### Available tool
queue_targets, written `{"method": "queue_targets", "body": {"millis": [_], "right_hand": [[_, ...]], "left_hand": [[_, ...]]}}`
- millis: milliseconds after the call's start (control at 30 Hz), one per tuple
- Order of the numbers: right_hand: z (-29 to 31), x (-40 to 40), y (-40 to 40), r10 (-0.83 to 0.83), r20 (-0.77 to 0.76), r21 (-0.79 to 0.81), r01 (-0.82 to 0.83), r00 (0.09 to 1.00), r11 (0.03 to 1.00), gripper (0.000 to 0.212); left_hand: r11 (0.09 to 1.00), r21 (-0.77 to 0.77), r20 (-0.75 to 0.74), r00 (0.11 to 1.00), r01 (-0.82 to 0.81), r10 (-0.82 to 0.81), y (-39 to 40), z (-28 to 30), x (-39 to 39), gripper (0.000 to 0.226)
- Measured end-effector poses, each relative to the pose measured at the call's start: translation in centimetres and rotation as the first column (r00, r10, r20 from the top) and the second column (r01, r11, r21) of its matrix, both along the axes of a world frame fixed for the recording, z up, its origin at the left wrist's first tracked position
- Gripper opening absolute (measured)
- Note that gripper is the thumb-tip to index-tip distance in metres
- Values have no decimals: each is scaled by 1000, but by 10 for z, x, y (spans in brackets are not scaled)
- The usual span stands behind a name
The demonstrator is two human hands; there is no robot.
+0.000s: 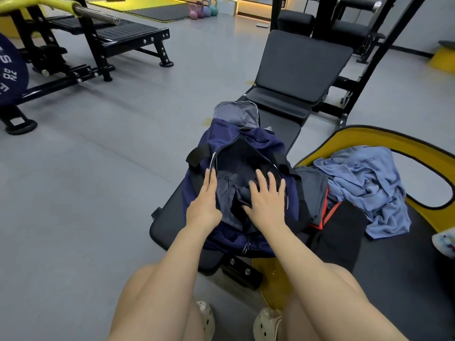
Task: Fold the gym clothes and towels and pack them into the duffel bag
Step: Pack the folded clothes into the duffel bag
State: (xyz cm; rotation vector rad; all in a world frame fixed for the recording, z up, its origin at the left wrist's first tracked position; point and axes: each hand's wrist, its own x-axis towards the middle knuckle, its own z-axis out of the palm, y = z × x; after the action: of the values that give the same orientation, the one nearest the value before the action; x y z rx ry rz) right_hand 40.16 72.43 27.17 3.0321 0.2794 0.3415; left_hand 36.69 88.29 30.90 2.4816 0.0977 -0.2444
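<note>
Gym bench (172,217), near end: duffel bag (266,143) unzipped, left hand (205,205) and right hand (264,200) flat-fingered, pressed packed clothes (229,190); better pressed evenly, corners first.

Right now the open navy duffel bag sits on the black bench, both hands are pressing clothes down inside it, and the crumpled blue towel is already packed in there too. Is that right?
Not quite. The head view shows the blue towel still unpacked, crumpled on the mat to the right of the duffel bag. The rest stands: the bag is open on the bench, with the left hand and right hand pressing inside.
</note>
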Motion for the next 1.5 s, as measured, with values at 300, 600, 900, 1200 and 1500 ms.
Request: {"method": "queue_targets", "body": {"millis": [300, 600, 900, 1200, 1500], "right_hand": [[23, 4, 25, 26, -310, 78, -2, 951, 997, 26], [17, 7, 36, 159, -391, 481, 54, 907, 875, 33], [24, 33, -48, -313, -502, 604, 586, 806, 540, 55], [56, 41, -22, -297, -137, 818, 277, 945, 503, 33], [108, 56, -1, -245, 85, 885, 40, 966, 463, 30]], "left_hand": [[1000, -3, -2, 1000, 23, -23, 2, 0, -2, 103], [1000, 0, -4, 1000, 8, -8, 6, 0, -2, 104], [980, -195, -18, 1000, -28, 25, 12, -2, 5, 105], [879, -462, 56, 985, -119, 163, 27, 21, 18, 98], [889, -448, 213, 954, -97, 211, 41, 72, 39, 95]]}}
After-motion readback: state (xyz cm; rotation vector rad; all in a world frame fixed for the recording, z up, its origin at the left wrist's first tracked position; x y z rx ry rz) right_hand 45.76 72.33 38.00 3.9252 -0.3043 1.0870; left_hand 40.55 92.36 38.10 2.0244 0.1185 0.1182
